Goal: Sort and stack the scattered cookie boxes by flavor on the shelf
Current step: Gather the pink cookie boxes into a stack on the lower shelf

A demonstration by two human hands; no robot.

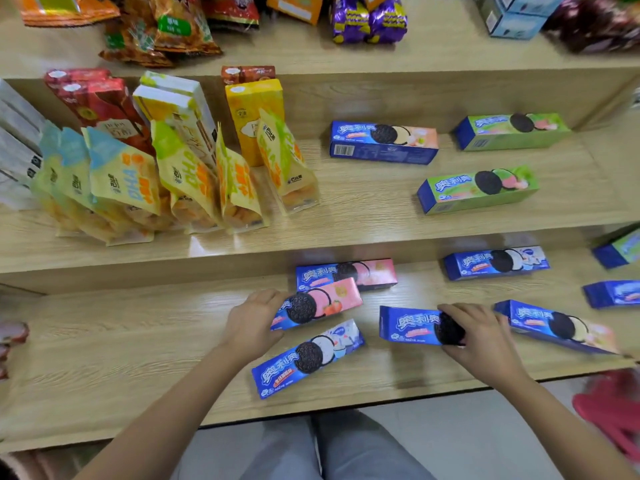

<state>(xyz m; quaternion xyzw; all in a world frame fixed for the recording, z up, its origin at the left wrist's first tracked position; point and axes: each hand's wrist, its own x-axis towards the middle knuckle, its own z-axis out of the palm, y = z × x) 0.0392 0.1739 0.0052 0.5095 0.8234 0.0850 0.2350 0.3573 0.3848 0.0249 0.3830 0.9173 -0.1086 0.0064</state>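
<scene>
Both hands are down on the lowest light-wood shelf [104, 341], each on a box. The left hand [251, 323] is clamped on the near end of a pink-and-blue strawberry cookie box [322, 303], which sits tilted, its far end up against a second pink-and-blue cookie box [346, 274] lying flat behind it. The right hand [481, 336] is closed over the right half of a dark blue cookie box [408, 323], fingers curled over the top and thumb on the near side. Between and just in front of the hands lies a blue-and-white cookie box [308, 358], slanted, touched by neither hand. Just right of the right hand there's a blue box with a pale peach end [557, 327], angled, and behind it another blue-and-white box [497, 263]; more blue boxes [613, 293] sit at the right edge, partly cut off. Up on the middle shelf [363, 202], two green-and-blue cookie boxes [478, 190] lie well apart from a blue-and-peach box [384, 142], with a row of yellow snack pouches [180, 181] standing at the left.
</scene>
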